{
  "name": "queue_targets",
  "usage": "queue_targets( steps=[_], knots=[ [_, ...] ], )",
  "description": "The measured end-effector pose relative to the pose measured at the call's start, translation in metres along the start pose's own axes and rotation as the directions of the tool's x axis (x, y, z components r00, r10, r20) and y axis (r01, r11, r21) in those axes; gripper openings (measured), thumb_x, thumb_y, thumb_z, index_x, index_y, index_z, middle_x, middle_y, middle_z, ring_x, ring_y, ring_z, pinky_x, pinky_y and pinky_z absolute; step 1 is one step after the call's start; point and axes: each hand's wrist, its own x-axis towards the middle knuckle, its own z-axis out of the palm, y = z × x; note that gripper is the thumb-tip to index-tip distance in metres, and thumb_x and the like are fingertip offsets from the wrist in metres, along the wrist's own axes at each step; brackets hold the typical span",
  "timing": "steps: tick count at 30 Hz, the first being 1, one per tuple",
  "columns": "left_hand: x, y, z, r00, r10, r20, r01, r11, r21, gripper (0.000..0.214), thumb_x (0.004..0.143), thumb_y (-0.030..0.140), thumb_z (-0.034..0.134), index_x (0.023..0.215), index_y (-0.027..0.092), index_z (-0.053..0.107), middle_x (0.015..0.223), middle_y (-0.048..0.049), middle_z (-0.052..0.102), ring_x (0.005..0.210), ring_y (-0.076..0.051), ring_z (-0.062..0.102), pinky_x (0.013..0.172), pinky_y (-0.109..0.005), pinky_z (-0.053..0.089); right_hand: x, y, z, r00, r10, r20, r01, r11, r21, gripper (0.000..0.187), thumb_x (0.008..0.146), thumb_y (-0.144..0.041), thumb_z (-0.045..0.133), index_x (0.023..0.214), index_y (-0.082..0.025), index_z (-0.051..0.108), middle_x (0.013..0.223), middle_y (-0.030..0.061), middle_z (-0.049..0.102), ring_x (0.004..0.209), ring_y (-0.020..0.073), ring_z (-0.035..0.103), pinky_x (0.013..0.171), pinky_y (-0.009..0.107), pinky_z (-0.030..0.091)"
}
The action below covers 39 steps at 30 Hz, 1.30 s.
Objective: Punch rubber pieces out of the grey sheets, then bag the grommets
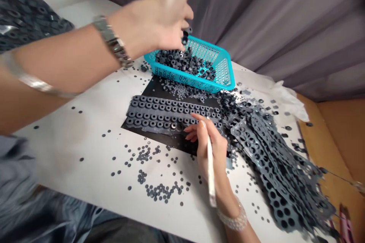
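My left hand is raised over a teal plastic basket, its fingers bunched around a few black rubber rings at the fingertips. The basket holds many more such rings. Lower down, my right hand grips a thin white stick tool, with its fingertips resting on a grey rubber sheet of ring rows. That sheet lies on a black mat. A metal watch sits on my left wrist and a bead bracelet on my right.
A heap of punched-out grey rubber strips spreads across the right side of the white table. Small dark discs are scattered over the tabletop. A bag of rings stands at the far left. Behind hangs a grey curtain.
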Motion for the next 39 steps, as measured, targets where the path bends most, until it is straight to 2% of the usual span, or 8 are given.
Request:
queue_targets(
  steps=[2,5,9,11,13,18,27,39],
  knots=[
    [0.021,-0.006,0.002,0.978,-0.209,-0.004,0.206,0.968,-0.146,0.069,0.094,0.047,0.020,0.152,0.009,0.010,0.154,-0.0224,0.019,0.143,-0.034,0.009,0.081,-0.037,0.045,0.000,0.002,-0.002,0.999,0.037,-0.010,-0.037,0.999,0.030,0.040,0.099,-0.042,0.034,0.121,-0.022,0.062,0.073,0.0008,0.067,0.061,0.0135,0.062,0.060,0.027,0.051],
    [0.025,-0.020,0.006,0.986,-0.145,-0.081,0.135,0.984,-0.114,0.074,0.089,0.045,0.042,0.152,0.015,0.016,0.160,-0.0184,0.006,0.145,-0.035,0.009,0.085,-0.038,0.046,0.000,0.004,-0.008,0.998,0.039,-0.055,-0.037,0.999,0.039,0.049,0.100,-0.047,0.025,0.129,-0.026,0.059,0.071,0.0010,0.062,0.061,0.0149,0.061,0.056,0.028,0.050],
    [-0.019,-0.032,0.010,0.948,0.226,-0.225,-0.163,0.949,0.268,0.052,0.084,0.032,0.054,0.131,0.010,0.056,0.134,-0.0100,0.056,0.120,-0.023,0.051,0.085,-0.030,0.046,0.000,-0.001,-0.013,0.997,0.056,-0.048,-0.057,0.998,-0.029,0.045,0.099,-0.046,0.028,0.129,-0.031,0.059,0.074,0.0007,0.060,0.059,0.0148,0.058,0.056,0.029,0.049],
    [-0.053,-0.038,0.018,0.923,0.369,-0.104,-0.282,0.837,0.469,0.028,0.082,0.027,0.056,0.099,0.014,0.073,0.098,-0.0041,0.070,0.092,-0.016,0.061,0.085,-0.030,0.045,0.000,-0.004,-0.012,0.993,0.106,-0.045,-0.105,0.994,0.016,0.037,0.097,-0.044,0.040,0.124,-0.029,0.061,0.075,0.0005,0.062,0.061,0.0151,0.060,0.056,0.028,0.050],
    [-0.089,-0.049,0.030,0.912,0.383,0.147,-0.400,0.754,0.521,0.018,0.083,0.024,0.057,0.086,0.017,0.074,0.088,-0.0024,0.067,0.086,-0.016,0.059,0.082,-0.029,0.045,0.000,-0.006,-0.009,0.986,0.161,-0.035,-0.156,0.981,0.112,0.028,0.092,-0.042,0.053,0.112,-0.025,0.062,0.079,0.0011,0.066,0.065,0.0154,0.062,0.056,0.027,0.051],
    [-0.145,-0.077,0.058,0.872,0.340,0.353,-0.485,0.699,0.525,0.022,0.090,0.020,0.049,0.088,0.016,0.071,0.086,-0.0048,0.061,0.087,-0.018,0.056,0.080,-0.030,0.044,0.000,-0.006,-0.008,0.971,0.228,0.070,-0.236,0.960,0.153,0.019,0.087,-0.039,0.061,0.084,-0.020,0.064,0.075,0.0011,0.070,0.064,0.0143,0.064,0.061,0.026,0.052],
    [-0.145,-0.084,0.067,0.907,0.268,0.324,-0.408,0.745,0.527,0.024,0.092,0.019,0.045,0.092,0.014,0.068,0.089,-0.0062,0.062,0.089,-0.020,0.055,0.082,-0.033,0.043,-0.001,-0.003,-0.004,0.967,0.191,0.169,-0.184,0.981,-0.053,0.024,0.091,-0.037,0.055,0.077,-0.020,0.065,0.067,-0.0016,0.067,0.061,0.0132,0.061,0.057,0.025,0.044],
    [-0.148,-0.077,0.070,0.887,0.288,0.360,-0.457,0.661,0.595,0.024,0.092,0.018,0.041,0.090,0.013,0.065,0.088,-0.0085,0.061,0.088,-0.022,0.053,0.083,-0.036,0.043,0.000,-0.011,0.000,0.982,0.057,0.178,-0.030,0.988,-0.151,0.021,0.092,-0.029,0.052,0.077,-0.018,0.061,0.063,-0.0018,0.062,0.051,0.0100,0.051,0.051,0.023,0.038]
  ],
)
